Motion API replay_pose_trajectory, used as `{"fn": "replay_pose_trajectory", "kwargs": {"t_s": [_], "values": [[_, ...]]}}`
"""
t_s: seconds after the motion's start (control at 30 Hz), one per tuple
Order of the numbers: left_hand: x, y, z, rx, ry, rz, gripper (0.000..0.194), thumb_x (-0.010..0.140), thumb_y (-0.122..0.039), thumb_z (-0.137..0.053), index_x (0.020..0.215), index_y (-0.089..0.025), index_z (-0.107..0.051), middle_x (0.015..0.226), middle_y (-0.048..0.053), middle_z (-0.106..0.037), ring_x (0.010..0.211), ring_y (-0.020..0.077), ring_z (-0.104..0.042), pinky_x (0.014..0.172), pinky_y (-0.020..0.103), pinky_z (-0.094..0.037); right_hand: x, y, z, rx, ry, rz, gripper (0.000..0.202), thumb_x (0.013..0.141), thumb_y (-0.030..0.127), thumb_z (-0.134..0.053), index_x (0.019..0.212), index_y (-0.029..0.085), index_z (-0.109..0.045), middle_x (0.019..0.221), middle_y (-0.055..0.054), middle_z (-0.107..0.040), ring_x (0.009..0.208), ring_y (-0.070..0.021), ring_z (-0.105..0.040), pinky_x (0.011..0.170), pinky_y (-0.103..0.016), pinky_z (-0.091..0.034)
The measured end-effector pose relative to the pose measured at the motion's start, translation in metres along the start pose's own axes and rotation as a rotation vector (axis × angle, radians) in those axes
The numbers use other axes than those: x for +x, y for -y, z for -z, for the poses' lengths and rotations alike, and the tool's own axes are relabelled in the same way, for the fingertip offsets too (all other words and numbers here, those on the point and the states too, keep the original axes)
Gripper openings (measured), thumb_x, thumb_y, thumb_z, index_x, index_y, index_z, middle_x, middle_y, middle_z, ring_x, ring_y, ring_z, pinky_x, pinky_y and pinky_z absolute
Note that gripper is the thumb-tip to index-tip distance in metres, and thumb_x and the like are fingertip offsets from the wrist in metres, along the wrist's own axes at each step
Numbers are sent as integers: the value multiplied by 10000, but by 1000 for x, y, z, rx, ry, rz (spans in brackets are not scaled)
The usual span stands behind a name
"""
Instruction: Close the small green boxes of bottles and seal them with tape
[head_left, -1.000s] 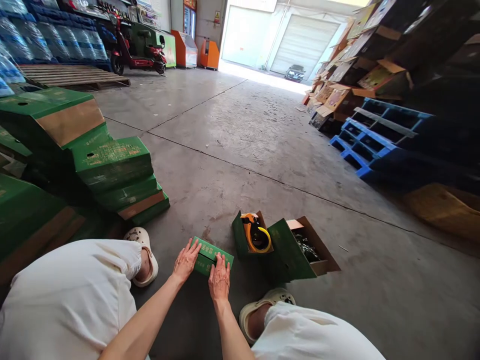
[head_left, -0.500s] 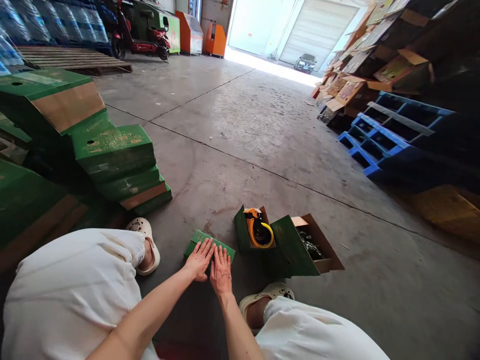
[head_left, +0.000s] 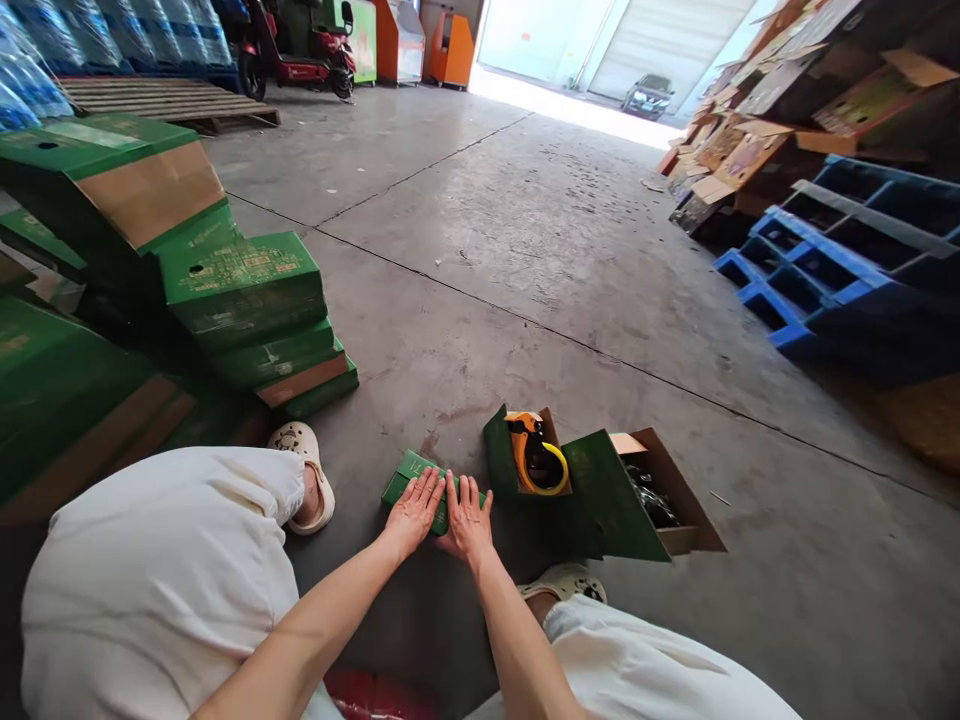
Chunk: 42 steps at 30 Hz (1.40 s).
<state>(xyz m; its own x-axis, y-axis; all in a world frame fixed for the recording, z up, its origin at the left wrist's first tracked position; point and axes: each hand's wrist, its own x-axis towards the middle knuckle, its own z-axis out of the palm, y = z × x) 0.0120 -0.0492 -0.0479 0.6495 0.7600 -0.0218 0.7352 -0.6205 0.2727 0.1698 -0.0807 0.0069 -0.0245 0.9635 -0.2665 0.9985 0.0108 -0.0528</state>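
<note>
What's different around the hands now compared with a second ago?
The left hand has moved right, from the left end of the small green box to about its middle, beside the right hand, whose fingers are spread wider. Neither has let go of contact: both still touch the box. The orange-and-yellow tool and larger open box stayed put.

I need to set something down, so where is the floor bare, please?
Bare floor lies ahead, between the green stack and blue pallets, and right of the open boxes. It is crowded from those boxes to the left shoe, with the left hand and right hand resting on the small box between.
</note>
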Motion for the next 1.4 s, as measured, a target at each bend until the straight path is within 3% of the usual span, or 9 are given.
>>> {"fn": "replay_pose_trajectory", "kwargs": {"t_s": [0.17,0.3,0.4,0.47,0.6,0.77,1.17,1.3,1.4], "values": [[-3,0,21,35,76,46,1116,836,-190,-702,1734,-192,-40,1784,177,-1,1661,347,4,1330,608,-166,-8,1,5,39,4,13,1288,652,353,-915,1728,311,-208,1700,-233,-339,1523,-458,-322,1188,-699,-271],[-3,8,38,75,146,144,1329,694,-304,-916,1733,-294,-86,1774,191,75,1636,450,109,1232,812,-91,-14,5,3,67,-20,-5,1267,664,397,-934,1721,342,-237,1706,-235,-321,1544,-463,-305,1184,-713,-276],[-2,12,43,87,182,126,1337,695,-318,-940,1731,-311,-95,1779,184,68,1636,446,104,1238,795,-126,-14,5,-4,179,-82,-16,1125,733,534,-885,1692,356,-324,1723,-181,-318,1586,-431,-252,1230,-696,-229],[-1,13,44,93,198,122,1345,687,-320,-957,1732,-289,-112,1777,196,56,1638,443,89,1256,763,-143,-12,3,-11,368,-209,-191,903,902,608,-695,1676,270,-375,1723,-175,-326,1605,-382,-243,1263,-610,-246],[-1,14,47,81,223,120,1371,669,-331,-978,1732,-258,-116,1773,210,44,1633,445,92,1268,740,-151,-1,1,-25,762,-358,-921,832,1085,560,-81,1614,2,-399,1543,-332,-510,1470,-377,-483,1116,-517,-460],[-3,15,53,65,226,127,1327,708,-356,-943,1730,-233,-106,1775,192,52,1636,435,76,1270,694,-231,13,15,-30,775,-319,-1135,905,1046,695,-67,1623,87,-410,1542,-323,-518,1334,-442,-586,999,-551,-508],[-8,23,46,94,155,38,1205,731,-340,-938,1711,-308,-238,1772,179,-111,1644,417,-107,1249,653,-326,0,23,3,775,-388,-833,692,1039,524,-327,1530,63,-488,1471,-297,-583,1289,-420,-604,1025,-496,-470],[-10,24,42,98,126,34,1182,752,-358,-926,1712,-295,-239,1774,177,-109,1642,427,-101,1264,680,-282,3,12,44,527,-648,-586,518,1036,396,-382,1449,135,-554,1505,-239,-560,1388,-370,-515,1122,-501,-398],[-11,25,41,92,111,28,1182,753,-373,-930,1712,-271,-246,1776,174,-111,1642,431,-83,1278,684,-250,13,-19,83,346,-727,-785,552,1026,394,-455,1497,107,-487,1581,-274,-485,1496,-377,-413,1208,-515,-293]]}}
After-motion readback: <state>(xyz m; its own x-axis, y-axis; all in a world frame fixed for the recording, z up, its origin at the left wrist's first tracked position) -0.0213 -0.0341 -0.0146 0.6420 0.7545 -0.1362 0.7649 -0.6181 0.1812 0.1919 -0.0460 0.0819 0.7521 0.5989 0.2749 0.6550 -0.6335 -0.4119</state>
